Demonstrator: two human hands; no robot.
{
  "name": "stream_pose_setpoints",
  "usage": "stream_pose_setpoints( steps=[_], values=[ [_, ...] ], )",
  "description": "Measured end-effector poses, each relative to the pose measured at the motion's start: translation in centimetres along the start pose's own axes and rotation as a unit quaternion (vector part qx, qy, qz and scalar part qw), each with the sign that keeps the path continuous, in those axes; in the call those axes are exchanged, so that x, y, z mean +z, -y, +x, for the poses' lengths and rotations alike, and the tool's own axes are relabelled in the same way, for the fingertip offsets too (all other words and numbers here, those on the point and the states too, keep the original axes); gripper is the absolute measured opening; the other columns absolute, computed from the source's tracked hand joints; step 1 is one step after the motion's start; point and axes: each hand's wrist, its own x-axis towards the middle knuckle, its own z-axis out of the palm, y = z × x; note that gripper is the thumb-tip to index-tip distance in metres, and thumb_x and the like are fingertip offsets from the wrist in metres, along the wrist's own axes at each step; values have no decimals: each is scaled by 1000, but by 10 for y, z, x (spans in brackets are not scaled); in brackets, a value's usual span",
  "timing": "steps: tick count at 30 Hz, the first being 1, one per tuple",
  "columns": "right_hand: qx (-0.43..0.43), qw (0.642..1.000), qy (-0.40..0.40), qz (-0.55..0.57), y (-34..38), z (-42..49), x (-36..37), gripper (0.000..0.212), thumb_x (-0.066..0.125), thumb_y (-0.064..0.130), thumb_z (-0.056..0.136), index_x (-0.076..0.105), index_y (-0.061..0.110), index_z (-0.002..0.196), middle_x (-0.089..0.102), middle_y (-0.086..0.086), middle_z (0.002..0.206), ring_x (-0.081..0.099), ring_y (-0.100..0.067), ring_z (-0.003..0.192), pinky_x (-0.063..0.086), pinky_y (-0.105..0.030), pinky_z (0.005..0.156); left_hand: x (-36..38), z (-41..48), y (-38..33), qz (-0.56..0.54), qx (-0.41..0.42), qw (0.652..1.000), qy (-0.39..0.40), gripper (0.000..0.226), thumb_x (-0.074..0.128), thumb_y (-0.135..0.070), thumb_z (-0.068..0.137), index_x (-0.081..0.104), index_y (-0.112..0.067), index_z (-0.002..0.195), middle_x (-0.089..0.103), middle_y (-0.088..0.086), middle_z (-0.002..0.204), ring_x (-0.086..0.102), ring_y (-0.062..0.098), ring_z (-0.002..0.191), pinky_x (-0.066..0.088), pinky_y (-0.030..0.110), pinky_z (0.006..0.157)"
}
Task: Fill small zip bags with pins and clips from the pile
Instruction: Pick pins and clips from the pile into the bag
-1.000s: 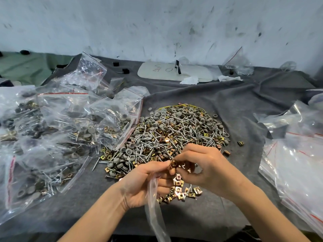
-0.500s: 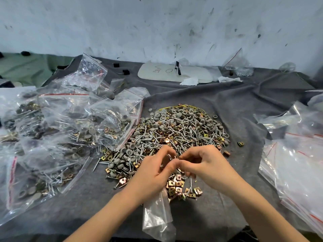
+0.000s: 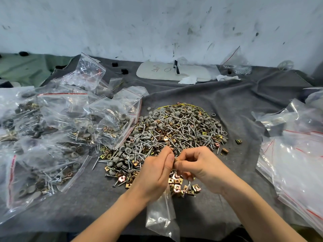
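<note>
In the head view my left hand point(image 3: 155, 173) pinches the mouth of a small bag point(image 3: 161, 213) at the near edge of the pile point(image 3: 176, 128), with the bag hanging below. My right hand point(image 3: 202, 166) pinches a clip point(image 3: 175, 160) at that mouth. Filled bags point(image 3: 70, 119) lie left of the pile.

A workshop bench (scuffed wall point(image 3: 157, 23)), hardware pile point(image 3: 174, 130) heaped.

The left hand point(image 3: 155, 173) hides the mouth of the zip bag point(image 3: 161, 217); the pinched piece point(image 3: 175, 160) is indistinct.
</note>
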Motion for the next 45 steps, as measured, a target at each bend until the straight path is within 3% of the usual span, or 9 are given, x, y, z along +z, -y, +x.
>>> stream_pose_setpoints(
  steps=[13, 19, 22, 27, 29, 33, 38, 42, 45],
  values=[
    [115, 985, 70, 104, -9, 4, -5, 46, 52, -2, 88, 63, 17, 47, 58, 0, 54, 49, -6, 44, 35, -10, 38, 5, 7, -11, -126, -126, 984, 27, 39, 30, -34, 99, 44, -15, 67, 45, -2, 60, 39, 13, 55, 33, 24, 52],
    [97, 987, 65, 112, -13, 4, -4, 48, 51, -5, 88, 62, 18, 47, 60, -2, 57, 51, -6, 46, 37, -10, 40, 8, 7, -6, -190, -211, 958, 32, 41, 33, -22, 106, 46, -14, 67, 46, -7, 55, 42, 14, 54, 36, 25, 51],
    [93, 983, 69, 146, -18, 3, -2, 35, 59, -1, 78, 60, 17, 49, 62, -3, 64, 55, -7, 50, 39, -11, 40, 2, 14, -1, -267, -294, 917, -30, 43, 32, -25, 104, 41, -17, 63, 39, -8, 50, 34, 12, 47, 31, 29, 54],
    [104, 972, 36, 206, -37, 0, -8, 19, 46, -3, 90, 61, 0, 79, 61, -5, 64, 53, -6, 48, 42, -11, 40, -14, 28, 8, -276, -316, 907, -38, 40, 32, -31, 105, 40, -15, 69, 40, -10, 50, 32, 4, 41, 30, 17, 44],
    [101, 965, 0, 243, -44, 4, -11, 17, 45, -2, 90, 61, -8, 91, 61, -6, 68, 52, -6, 51, 44, -12, 43, -14, 35, 10, -196, -298, 933, -53, 39, 32, -31, 105, 43, -13, 71, 42, -8, 55, 33, 1, 40, 30, 13, 39],
    [135, 937, -32, 320, -47, 15, -15, 20, 42, 5, 81, 60, -2, 76, 56, -8, 65, 41, -8, 46, 36, -13, 37, -11, 51, 15, 2, -179, 982, -55, 34, 36, -28, 104, 43, -19, 72, 45, -6, 63, 37, 0, 46, 36, 14, 47],
    [133, 938, -71, 311, -36, 27, -20, 30, 52, 23, 70, 66, -2, 80, 56, -5, 62, 41, -9, 42, 30, -16, 34, -9, 54, 19, 33, -144, 988, 47, 20, 41, -24, 103, 49, -21, 85, 52, -1, 67, 47, -5, 45, 37, 10, 45],
    [116, 969, -74, 204, -24, 36, -19, 39, 65, 44, 76, 70, 5, 80, 65, -9, 73, 57, -18, 58, 45, -27, 61, -12, 52, 17, 50, -108, 990, 70, 15, 46, -26, 101, 57, -24, 90, 56, -11, 69, 49, -4, 53, 37, 13, 52],
    [77, 977, -80, 181, -12, 39, -16, 37, 72, 35, 70, 67, 2, 86, 66, -6, 62, 62, -17, 51, 51, -24, 51, -16, 50, 15, 32, -93, 993, 69, 12, 51, -21, 100, 62, -21, 97, 57, -18, 69, 53, -6, 59, 37, 11, 56]
  ],
)
